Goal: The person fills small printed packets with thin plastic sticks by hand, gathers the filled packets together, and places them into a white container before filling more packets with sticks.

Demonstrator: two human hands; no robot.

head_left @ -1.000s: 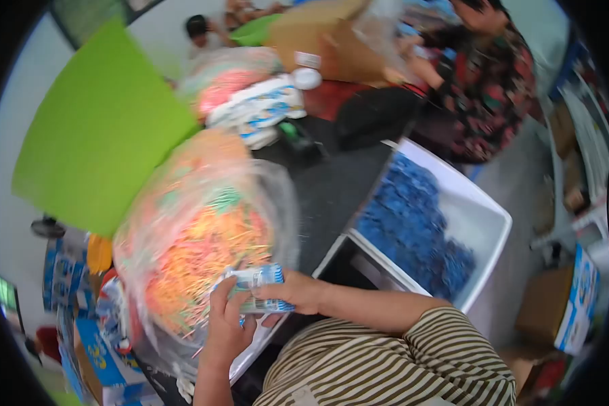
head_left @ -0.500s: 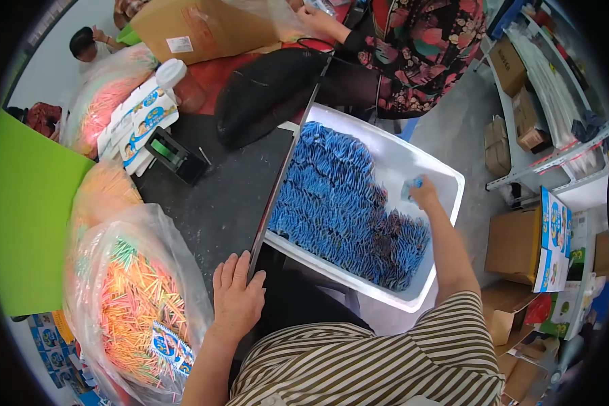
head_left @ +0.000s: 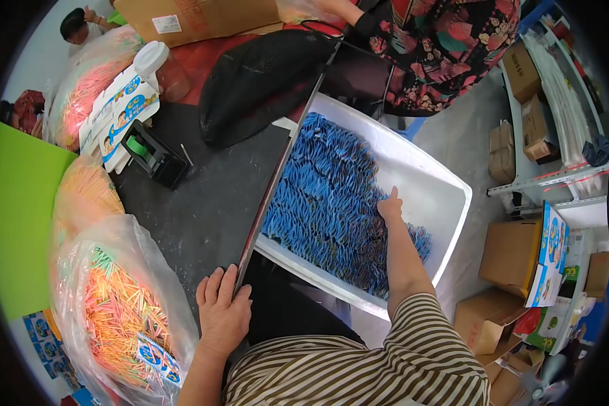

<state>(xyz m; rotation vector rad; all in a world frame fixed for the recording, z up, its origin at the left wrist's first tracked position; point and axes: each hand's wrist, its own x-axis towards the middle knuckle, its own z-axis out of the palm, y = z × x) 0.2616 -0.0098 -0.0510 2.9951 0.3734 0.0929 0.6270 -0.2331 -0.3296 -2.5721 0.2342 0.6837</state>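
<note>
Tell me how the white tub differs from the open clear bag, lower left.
The white tub looks stiff-walled; the clear bag is limp and crumpled. The tub holds blue packets in rows; the bag holds mainly loose orange, pink and green sticks. Both are open.

On the head view I see the left hand [head_left: 223, 310] lying over the right edge of the black table [head_left: 227, 189], at its near corner. The right hand [head_left: 390, 205] is inside the white tub [head_left: 430, 162], where rows of blue packets [head_left: 318, 183] give way to the bare right side; I can't tell what its fingers touch. Along the table's left edge I have a clear bag [head_left: 168, 271] of coloured sticks [head_left: 118, 298], a printed packet [head_left: 159, 357] on top. Beyond the tub's far edge is a person in floral clothing [head_left: 446, 54].
</note>
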